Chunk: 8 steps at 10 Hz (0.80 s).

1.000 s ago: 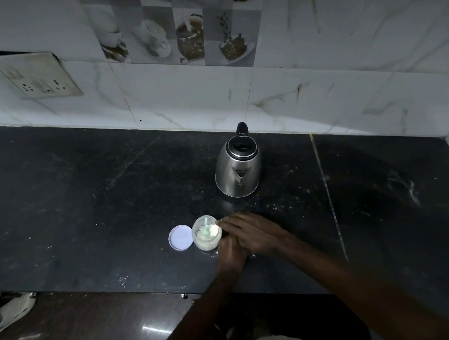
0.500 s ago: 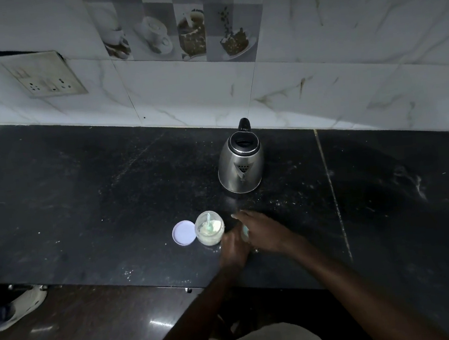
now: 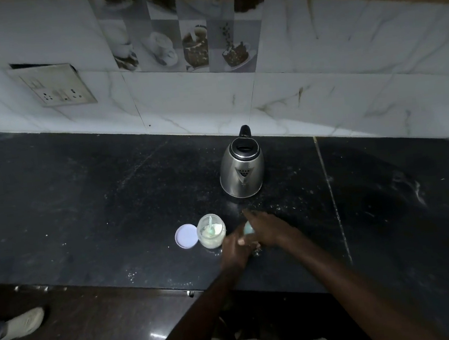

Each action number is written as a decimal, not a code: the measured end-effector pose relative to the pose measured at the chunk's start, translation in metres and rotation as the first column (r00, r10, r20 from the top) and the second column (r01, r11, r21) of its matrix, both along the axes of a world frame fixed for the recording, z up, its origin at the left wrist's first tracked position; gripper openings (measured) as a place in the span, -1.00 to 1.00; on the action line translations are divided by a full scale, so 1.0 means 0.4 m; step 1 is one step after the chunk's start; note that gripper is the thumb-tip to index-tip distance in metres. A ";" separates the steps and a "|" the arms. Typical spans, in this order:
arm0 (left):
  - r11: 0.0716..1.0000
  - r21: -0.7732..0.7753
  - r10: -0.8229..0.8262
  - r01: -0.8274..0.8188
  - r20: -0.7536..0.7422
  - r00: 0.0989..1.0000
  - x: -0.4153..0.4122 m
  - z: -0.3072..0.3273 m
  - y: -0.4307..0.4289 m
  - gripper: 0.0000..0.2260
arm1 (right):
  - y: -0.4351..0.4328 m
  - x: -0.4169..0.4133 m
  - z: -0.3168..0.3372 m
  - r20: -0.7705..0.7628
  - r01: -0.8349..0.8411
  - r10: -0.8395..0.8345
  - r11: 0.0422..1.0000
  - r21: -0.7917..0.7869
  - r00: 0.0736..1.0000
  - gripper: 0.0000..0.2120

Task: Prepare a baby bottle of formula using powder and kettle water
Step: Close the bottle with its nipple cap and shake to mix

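Just left of the left hand (image 3: 235,248), almost touching its knuckles, an open powder jar (image 3: 212,235) stands upright on the dark bench (image 3: 83,199). A pale scoop (image 3: 211,224) leans inside the jar, and its round lid (image 3: 186,235) lies flat against the jar's far side. The left hand meets the right hand (image 3: 269,230) near the front edge. Between them shows a small pale-green thing (image 3: 248,227), too hidden and blurred to name. The left hand's fingers curl around it from below. The right hand lies over its top with the index finger pointing forward; whether it grips, I cannot tell. Beyond both hands, apart from them and toward the tiled wall, a steel kettle (image 3: 242,172) stands with its spout facing the hands.
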<state>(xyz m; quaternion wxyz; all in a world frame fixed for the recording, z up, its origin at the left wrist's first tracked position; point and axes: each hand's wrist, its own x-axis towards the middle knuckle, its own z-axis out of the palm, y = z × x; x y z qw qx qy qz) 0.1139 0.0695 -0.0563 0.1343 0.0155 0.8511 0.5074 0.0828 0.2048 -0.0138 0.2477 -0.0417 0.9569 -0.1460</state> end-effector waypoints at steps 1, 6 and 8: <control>0.999 0.052 -0.013 0.013 0.001 1.000 0.002 0.013 -0.004 -0.71 | 0.079 -0.002 0.022 0.052 0.000 0.006 0.993 -0.115 0.999 -0.18; 0.992 0.072 -0.098 0.106 -0.102 0.990 -0.034 0.088 0.018 -0.51 | 0.208 0.030 0.144 -0.063 0.087 -0.175 0.735 -0.672 0.983 -0.16; 0.986 0.085 -0.125 0.141 -0.175 0.977 -0.056 0.122 0.033 -0.54 | 0.198 -0.015 0.198 -0.323 -0.163 0.024 0.898 -0.409 0.946 -0.56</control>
